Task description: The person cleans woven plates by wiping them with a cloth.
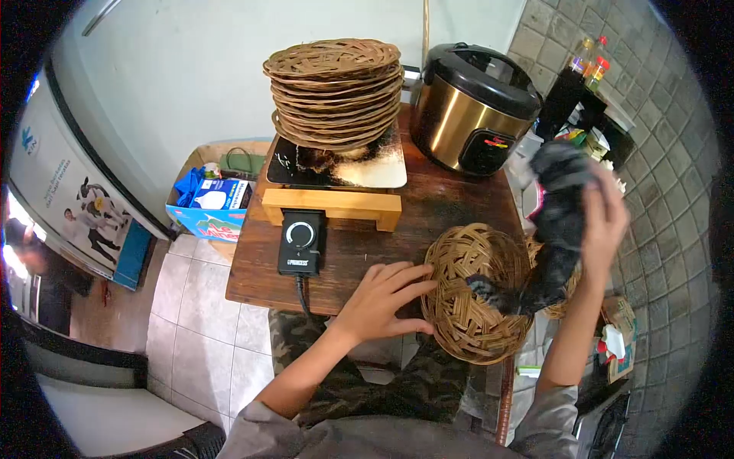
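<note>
- Basket (474, 325): at the near right corner of the surface (355, 252), partly past its edge; open side turned up toward the wearer, outline slightly longer front to back in this view.
- Left hand (386, 302): beside the basket's left rim, fingers spread and tips against it, not clenched.
- Right hand (604, 218): raised right of the basket, grasping a dark cloth (558, 222).
- Cloth: bunched and long; long axis running down from the right hand, lower end bending left into the basket, tip pointing left.
- Second basket (563, 304): behind the cloth, mostly hidden; support impossible to tell.
- Stack of woven plates (336, 99): on a hot plate (388, 172) with a scorched top, behind a wooden stand (332, 203); dial control (300, 243) in front.
- Cooker (474, 118): lid down, contents hidden.
- Box (200, 222), left of the surface: blue bag (189, 187) and white-and-blue pack (216, 194) inside.
</note>
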Demonstrator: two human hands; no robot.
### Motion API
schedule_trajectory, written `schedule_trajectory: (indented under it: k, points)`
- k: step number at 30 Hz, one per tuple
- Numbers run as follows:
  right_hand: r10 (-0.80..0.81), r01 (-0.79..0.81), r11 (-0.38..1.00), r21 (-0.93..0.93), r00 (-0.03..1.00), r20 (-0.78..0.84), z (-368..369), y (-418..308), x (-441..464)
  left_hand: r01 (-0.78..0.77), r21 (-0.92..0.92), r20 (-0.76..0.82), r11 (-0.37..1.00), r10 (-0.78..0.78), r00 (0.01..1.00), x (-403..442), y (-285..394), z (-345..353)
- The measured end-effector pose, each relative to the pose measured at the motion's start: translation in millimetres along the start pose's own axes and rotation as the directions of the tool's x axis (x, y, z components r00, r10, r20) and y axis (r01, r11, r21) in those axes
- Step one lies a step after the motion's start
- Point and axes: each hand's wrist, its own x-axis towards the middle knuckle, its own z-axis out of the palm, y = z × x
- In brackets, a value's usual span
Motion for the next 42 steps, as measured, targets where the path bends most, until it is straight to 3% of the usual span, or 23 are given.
schedule_trajectory:
  k: [2,4,6,8,9,12,17,22,25,27,28,30,32,36,38,42]
  points:
    - [0.168,-0.189,0.982,0.010,0.891,0.422,20,-11,-17,0.003,0.011,0.036,1.000,-0.003,0.999,0,-2,1]
    - [-0.030,0.026,1.000,0.016,0.781,0.623,46,-5,-42,0.007,0.031,0.072,0.999,-0.009,0.997,-1,-2,1]
    - [-0.004,-0.031,0.999,0.030,0.637,0.771,69,3,-68,0.010,0.051,0.104,0.999,-0.015,0.994,-2,-1,1]
    - [-0.021,0.080,0.996,-0.051,0.714,0.699,86,5,-91,0.011,0.043,0.113,0.999,-0.016,0.994,-2,-1,2]
    - [0.026,-0.009,1.000,-0.027,0.719,0.694,89,2,-91,0.013,0.023,0.129,1.000,-0.016,0.992,-2,0,2]
    - [0.032,-0.046,0.999,-0.001,0.670,0.742,95,11,-83,0.009,-0.008,0.138,1.000,-0.008,0.990,-1,1,0]
    - [0.051,0.027,0.994,-0.103,0.732,0.679,128,26,-80,0.038,-0.052,0.131,0.998,-0.031,0.991,0,-2,4]
    - [-0.038,-0.024,0.997,0.067,0.627,0.778,156,16,-66,-0.027,-0.007,0.265,1.000,0.028,0.964,4,4,-2]
    - [-0.095,-0.013,0.991,0.136,0.646,0.757,157,10,-71,0.007,-0.012,0.256,1.000,-0.004,0.967,1,1,1]
    - [-0.154,-0.043,0.968,0.245,0.670,0.726,155,11,-78,0.156,0.012,0.070,0.988,-0.156,0.985,-3,-6,7]
    - [-0.157,-0.045,0.968,0.248,0.664,0.731,150,8,-80,0.164,0.011,0.069,0.986,-0.165,0.984,-4,-7,7]
    - [-0.198,-0.123,0.942,0.311,0.544,0.815,138,0,-82,0.366,-0.027,0.044,0.930,-0.364,0.930,2,-5,4]
    - [-0.240,-0.074,0.936,0.344,0.581,0.778,127,-11,-88,0.389,-0.020,0.077,0.921,-0.386,0.919,2,-6,2]
    - [-0.397,0.009,0.893,0.449,0.485,0.780,115,-19,-97,0.429,-0.046,0.172,0.902,-0.415,0.893,4,-12,-2]
    - [-0.467,-0.026,0.850,0.527,0.426,0.775,113,-21,-97,0.444,-0.042,0.230,0.895,-0.424,0.876,4,-13,-4]
    - [-0.419,0.042,0.886,0.461,0.497,0.760,124,-13,-103,0.413,-0.100,0.212,0.905,-0.386,0.898,4,-13,-3]
